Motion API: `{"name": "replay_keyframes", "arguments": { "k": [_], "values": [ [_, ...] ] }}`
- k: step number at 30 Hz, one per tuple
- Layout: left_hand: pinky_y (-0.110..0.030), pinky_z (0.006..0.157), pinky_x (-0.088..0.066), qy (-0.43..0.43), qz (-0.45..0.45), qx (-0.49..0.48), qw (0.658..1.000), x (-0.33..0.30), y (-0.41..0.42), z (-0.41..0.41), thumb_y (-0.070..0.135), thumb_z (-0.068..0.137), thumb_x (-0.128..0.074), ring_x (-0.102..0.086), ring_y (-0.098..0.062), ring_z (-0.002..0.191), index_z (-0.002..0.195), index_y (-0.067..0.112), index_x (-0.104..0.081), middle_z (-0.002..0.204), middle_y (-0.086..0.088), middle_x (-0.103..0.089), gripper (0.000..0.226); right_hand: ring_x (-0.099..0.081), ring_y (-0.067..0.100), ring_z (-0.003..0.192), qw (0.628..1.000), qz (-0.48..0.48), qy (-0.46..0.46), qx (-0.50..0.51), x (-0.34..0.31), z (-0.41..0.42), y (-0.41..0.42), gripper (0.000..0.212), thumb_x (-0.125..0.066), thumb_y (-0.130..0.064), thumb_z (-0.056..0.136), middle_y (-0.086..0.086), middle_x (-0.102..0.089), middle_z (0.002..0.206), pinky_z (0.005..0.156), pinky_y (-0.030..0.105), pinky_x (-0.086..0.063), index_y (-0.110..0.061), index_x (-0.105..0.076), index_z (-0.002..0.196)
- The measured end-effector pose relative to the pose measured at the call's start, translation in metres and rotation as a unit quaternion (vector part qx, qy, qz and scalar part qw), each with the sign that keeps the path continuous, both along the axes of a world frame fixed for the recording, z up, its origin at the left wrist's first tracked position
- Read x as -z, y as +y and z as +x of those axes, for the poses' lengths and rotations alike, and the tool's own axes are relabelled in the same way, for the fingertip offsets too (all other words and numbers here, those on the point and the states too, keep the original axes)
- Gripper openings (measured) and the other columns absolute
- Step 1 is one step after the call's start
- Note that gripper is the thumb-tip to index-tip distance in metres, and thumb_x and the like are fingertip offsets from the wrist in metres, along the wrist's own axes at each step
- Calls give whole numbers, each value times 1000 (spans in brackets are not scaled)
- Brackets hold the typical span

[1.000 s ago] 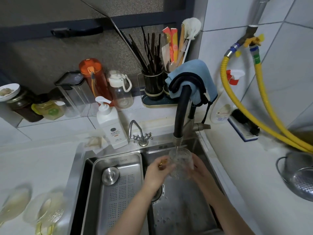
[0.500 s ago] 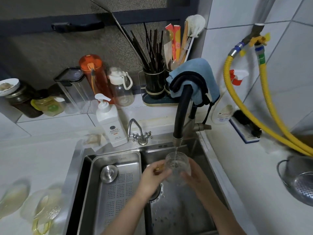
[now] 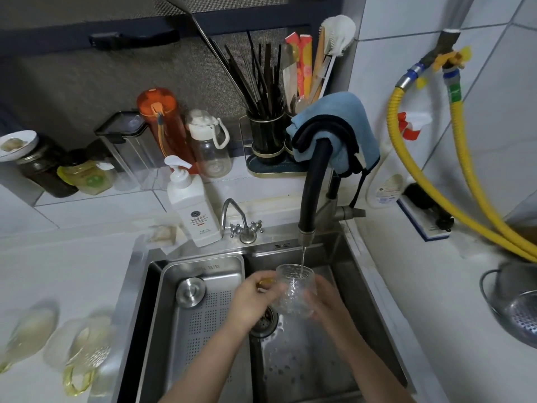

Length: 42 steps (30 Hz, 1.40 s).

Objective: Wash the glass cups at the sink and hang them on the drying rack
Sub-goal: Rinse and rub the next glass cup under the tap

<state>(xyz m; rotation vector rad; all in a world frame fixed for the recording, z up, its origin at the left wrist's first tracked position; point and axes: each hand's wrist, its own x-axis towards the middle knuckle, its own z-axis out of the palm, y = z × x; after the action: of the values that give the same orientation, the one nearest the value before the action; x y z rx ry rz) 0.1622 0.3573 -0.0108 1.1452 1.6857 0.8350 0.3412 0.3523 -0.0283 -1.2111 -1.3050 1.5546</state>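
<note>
Glass cup (image 3: 295,292) held between both hands' closed grip under running water.

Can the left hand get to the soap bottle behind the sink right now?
Probably not yet: the left hand is holding the glass cup under the tap. The soap bottle stands past the tray with nothing blocking it, so once freed, likely yes.

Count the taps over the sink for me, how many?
2. The black tap pours water into the glass cup; a small silver tap stands left of it, beside the soap bottle.
</note>
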Motion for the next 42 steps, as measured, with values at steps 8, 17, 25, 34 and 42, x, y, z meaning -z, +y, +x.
{"name": "replay_keyframes", "arguments": {
  "k": [8, 17, 25, 34, 42],
  "values": [
    [-25, 83, -52, -55, 83, -67, 993, -12, 7, 5, 38, 68, -85, -63, -10, 90, 131, 20, -48, 96, 1, -62, 76, -66, 17, 99, 982, -156, 63, 79, -13, -26, 7, 53, -56, -43, 92, 1, -53, 133, 67, 29, -59, -28, -42, 141],
    [-23, 100, -41, -114, 97, -79, 986, -20, -4, 8, 21, 74, -81, -51, 6, 110, 132, 32, -27, 118, 14, -54, 80, -73, 26, 85, 970, -213, 73, 94, -22, -37, -1, 61, -57, -50, 89, 17, -53, 123, 64, 34, -59, -20, -39, 138],
    [-34, 111, -36, -46, 98, -52, 993, -17, 3, 14, 59, 60, -82, -44, -13, 125, 137, 24, -36, 134, 3, -43, 96, -74, 27, 81, 970, -217, 88, 66, -33, -37, 11, 62, -50, -54, 91, 22, -63, 109, 66, 35, -60, -12, -43, 135],
    [-35, 112, -36, -142, 65, -91, 984, -23, 17, 14, 43, 71, -81, -42, -13, 131, 145, 31, -39, 143, 3, -42, 86, -68, 20, 80, 983, -39, -179, 20, -35, -13, 29, 45, -48, -60, 89, 2, -71, 79, 82, 37, -52, -22, -70, 81],
    [-47, 112, -35, -269, -27, -59, 961, -14, 21, 35, 64, 64, -74, -50, -14, 128, 143, 53, -27, 139, 3, -54, 93, -71, 19, 96, 996, -82, 41, -18, -51, -12, 60, 25, -49, -23, 99, 8, -74, 105, 83, 33, -56, -11, -69, 107]
  ]
}}
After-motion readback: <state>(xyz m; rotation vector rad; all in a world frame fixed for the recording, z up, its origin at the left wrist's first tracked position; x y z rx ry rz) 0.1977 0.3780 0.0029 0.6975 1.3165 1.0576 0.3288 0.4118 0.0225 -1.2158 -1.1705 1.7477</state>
